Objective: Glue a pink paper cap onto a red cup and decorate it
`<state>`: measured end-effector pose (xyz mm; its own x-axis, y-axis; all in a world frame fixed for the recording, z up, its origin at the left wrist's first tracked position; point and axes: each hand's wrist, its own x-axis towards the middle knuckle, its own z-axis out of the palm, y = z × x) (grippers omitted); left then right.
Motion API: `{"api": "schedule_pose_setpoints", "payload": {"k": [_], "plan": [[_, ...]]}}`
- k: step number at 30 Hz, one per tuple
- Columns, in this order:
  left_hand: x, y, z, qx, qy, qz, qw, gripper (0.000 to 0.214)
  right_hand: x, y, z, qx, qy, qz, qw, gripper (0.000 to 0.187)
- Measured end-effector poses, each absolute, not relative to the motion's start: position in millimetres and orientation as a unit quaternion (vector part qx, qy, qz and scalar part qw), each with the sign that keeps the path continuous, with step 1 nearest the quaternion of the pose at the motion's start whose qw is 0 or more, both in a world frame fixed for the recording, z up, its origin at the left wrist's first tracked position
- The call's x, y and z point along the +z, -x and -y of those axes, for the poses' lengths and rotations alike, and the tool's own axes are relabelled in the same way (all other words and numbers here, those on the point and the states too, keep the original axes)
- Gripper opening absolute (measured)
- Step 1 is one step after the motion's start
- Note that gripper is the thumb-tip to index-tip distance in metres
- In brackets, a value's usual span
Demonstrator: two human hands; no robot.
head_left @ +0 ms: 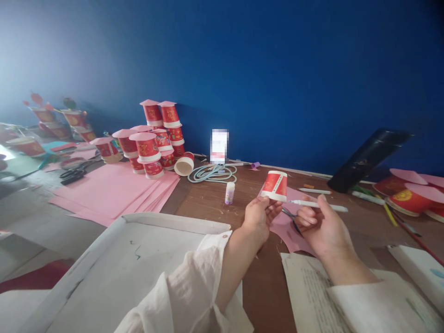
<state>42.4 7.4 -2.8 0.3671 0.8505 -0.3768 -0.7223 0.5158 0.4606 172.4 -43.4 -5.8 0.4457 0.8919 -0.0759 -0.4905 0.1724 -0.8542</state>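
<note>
My left hand (pixel 257 217) held the red paper cup (pixel 274 185) by its white rim, right of the glue stick (pixel 229 194); my right hand (pixel 322 226), farther right, gripped a white marker (pixel 336 207), its tip just beside the cup, though whether they touched I couldn't tell. Brown tabletop (pixel 194 203) left a strip of room between the glue stick and the raised far edge of the white tray (pixel 173 221), which lay nearer me and leftward. The cup's white strip (pixel 278 183) bore dark writing too small to read, as did the printed sheets (pixel 308 286), nearer me and right of the glue stick. Behind the glue stick lay a coiled cable (pixel 212 175), then a blurred phone screen (pixel 219 144) before the blue wall (pixel 260 69). To its left, stacked red cups (pixel 149 149) stood by pink sheets (pixel 114 194).
</note>
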Motion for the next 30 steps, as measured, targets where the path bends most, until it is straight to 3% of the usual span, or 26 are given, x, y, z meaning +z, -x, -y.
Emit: {"api": "schedule_pose_setpoints", "payload": {"k": [9, 30], "plan": [[-1.1, -41.4, -7.4, 0.479, -0.114, -0.302, 0.816, 0.014, -2.7, -168.8, 46.0, 0.488, 0.436, 0.219, 0.723, 0.018], [-3.0, -41.0, -5.0, 0.472, -0.128, -0.267, 0.831, 0.015, 1.5, -160.1, 49.0, 0.487, 0.442, 0.251, 0.710, 0.012]]}}
